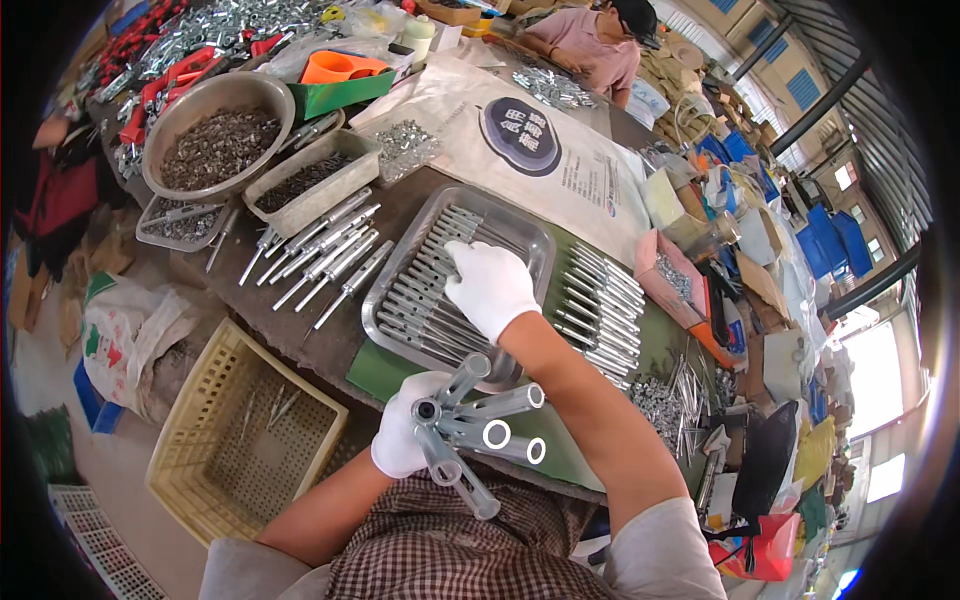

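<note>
My left hand, in a white glove, is closed around a bunch of several silvery metal tubes. The tubes fan out to the right, some with their round open ends facing up. In front of it lies a shallow metal tray holding a row of slim metal rods with sleeve-like ends. My right hand, also white-gloved, reaches over the tray with its fingertips bent down among the rods. What those fingers grip, if anything, cannot be made out.
Finished-looking metal rods lie right of the tray, more to its left. Farther left stand a round basin and a rectangular tub of small parts. A yellow crate is below left. Across the table sits a person.
</note>
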Demonstrator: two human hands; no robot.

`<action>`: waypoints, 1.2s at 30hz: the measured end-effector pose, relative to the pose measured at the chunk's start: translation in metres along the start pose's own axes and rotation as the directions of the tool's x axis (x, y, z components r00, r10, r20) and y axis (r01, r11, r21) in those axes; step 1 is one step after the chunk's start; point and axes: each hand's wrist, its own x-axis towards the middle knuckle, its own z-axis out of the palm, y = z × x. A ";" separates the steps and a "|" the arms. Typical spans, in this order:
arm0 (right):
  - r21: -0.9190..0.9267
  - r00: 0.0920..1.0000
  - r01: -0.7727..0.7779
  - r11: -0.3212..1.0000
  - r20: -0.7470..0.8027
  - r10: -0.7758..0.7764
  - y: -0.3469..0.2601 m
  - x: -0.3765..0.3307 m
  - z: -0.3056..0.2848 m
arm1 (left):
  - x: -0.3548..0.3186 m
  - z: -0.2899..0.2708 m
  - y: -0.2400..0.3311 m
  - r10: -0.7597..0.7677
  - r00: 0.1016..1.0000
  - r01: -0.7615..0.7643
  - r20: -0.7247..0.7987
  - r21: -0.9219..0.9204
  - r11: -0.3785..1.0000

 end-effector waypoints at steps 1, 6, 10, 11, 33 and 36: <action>0.045 1.000 0.004 0.999 -0.019 -0.003 0.000 0.001 -0.004 | 0.001 -0.001 0.000 0.008 1.000 -0.008 -0.006 0.027 1.000; 0.762 0.987 -0.130 0.634 0.036 0.159 0.013 -0.023 -0.049 | 0.001 -0.003 0.003 0.027 0.999 -0.028 -0.028 -0.030 0.999; 0.999 0.974 -0.032 -0.004 0.032 0.225 0.006 -0.065 -0.114 | 0.001 -0.002 -0.002 0.034 0.999 -0.033 -0.014 0.070 0.997; 0.997 0.969 0.009 -0.082 0.011 0.246 0.006 -0.074 -0.122 | 0.002 -0.001 -0.002 0.036 0.999 -0.035 -0.013 0.066 0.997; 0.551 0.923 0.359 0.753 -0.329 -0.199 -0.035 -0.101 -0.123 | 0.012 0.003 0.026 0.165 0.986 -0.166 0.023 0.247 0.955; 0.465 0.884 0.441 0.767 -0.374 -0.281 -0.036 -0.101 -0.123 | 0.010 0.002 0.022 0.153 0.988 -0.155 0.030 0.261 0.953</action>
